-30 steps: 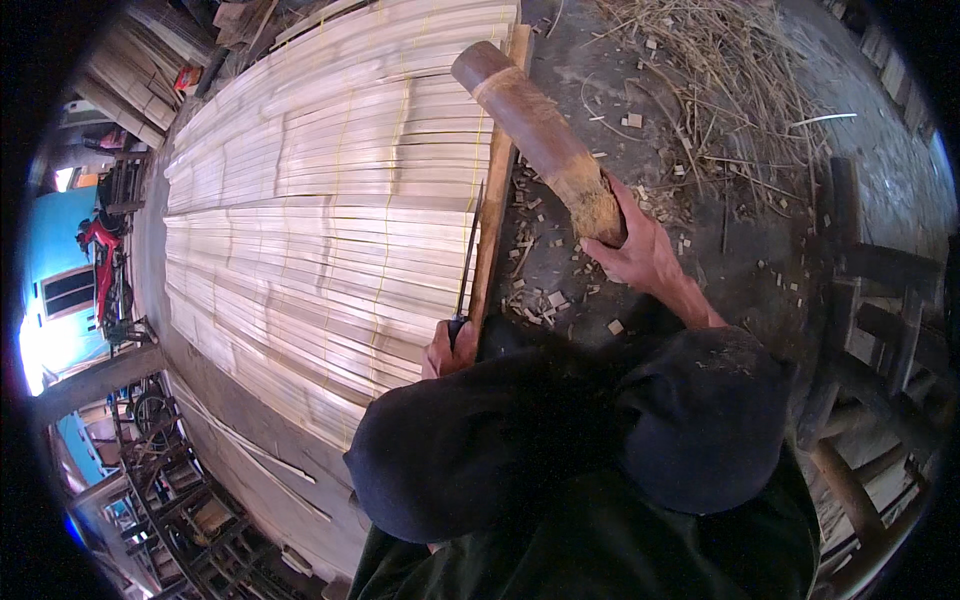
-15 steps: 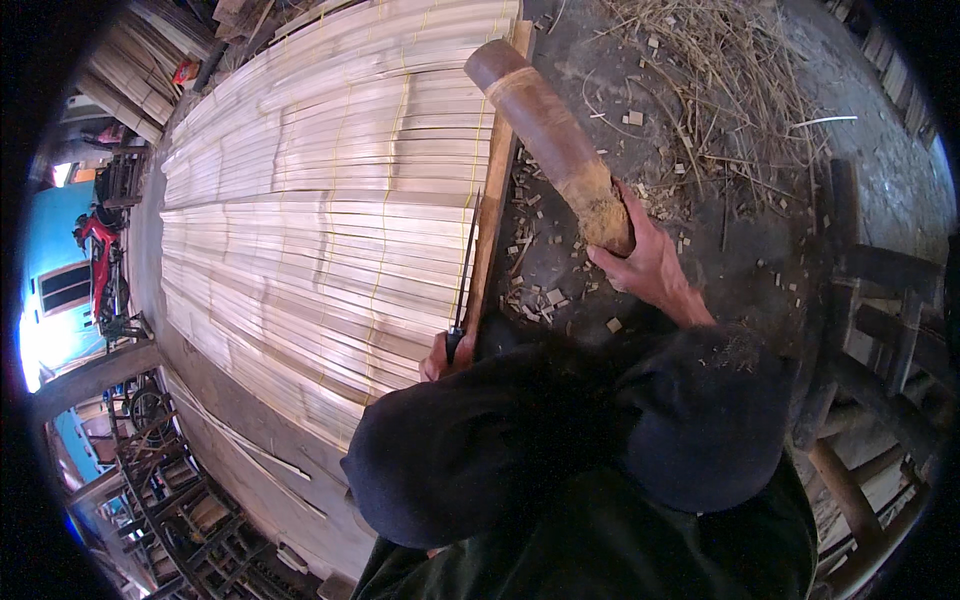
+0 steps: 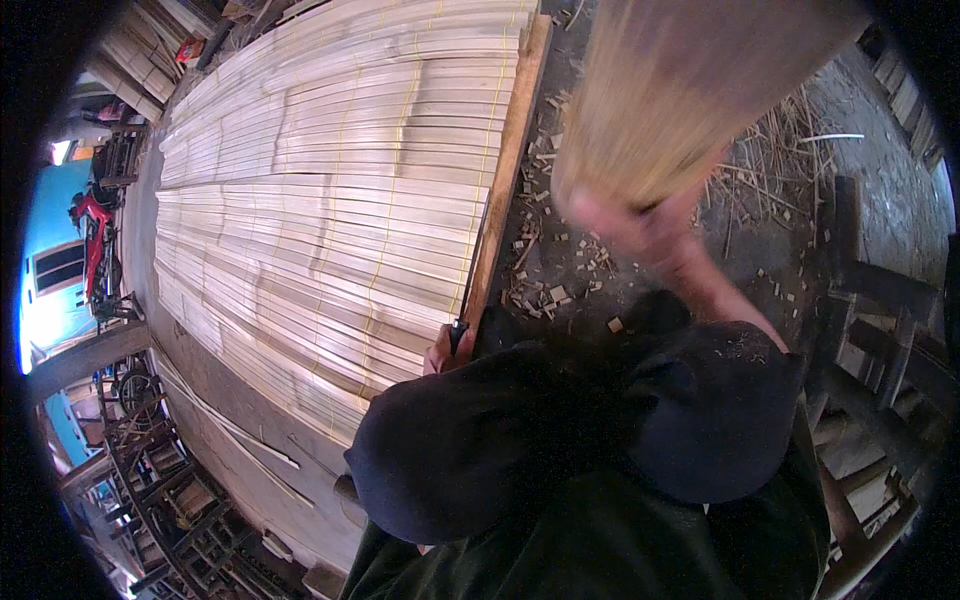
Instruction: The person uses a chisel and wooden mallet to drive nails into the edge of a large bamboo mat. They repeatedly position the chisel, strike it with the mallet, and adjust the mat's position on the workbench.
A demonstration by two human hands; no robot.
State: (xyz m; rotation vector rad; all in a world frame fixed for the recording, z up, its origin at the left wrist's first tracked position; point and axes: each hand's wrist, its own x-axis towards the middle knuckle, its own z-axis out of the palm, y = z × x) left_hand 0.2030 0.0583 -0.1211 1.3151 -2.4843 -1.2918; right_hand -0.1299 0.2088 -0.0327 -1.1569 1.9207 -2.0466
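A wide mat of pale split-bamboo slats [image 3: 330, 210], tied with yellow string, stretches out in front of me. Along its right edge runs a wooden plank [image 3: 513, 140]. My left hand [image 3: 438, 352] is closed around the black handle [image 3: 458, 334] of a long-bladed knife, whose thin blade points away from me beside the mat's edge and the plank. Lifted on the right, my right hand [image 3: 655, 235] grips the narrow end of a thick bamboo or wooden club [image 3: 690, 90]. Both the hand and the club are smeared by motion.
Small cut-off bits [image 3: 555, 296] litter the dark floor right of the plank. Behind the club lies a heap of thin bamboo strips [image 3: 790, 165]. A dark wooden frame [image 3: 880, 290] stands at the right, and a red motorbike [image 3: 95, 235] is far left.
My right hand has swung the club up and closer to the camera. The left hand has stayed almost in place with the knife, whose blade sits lower against the mat's edge.
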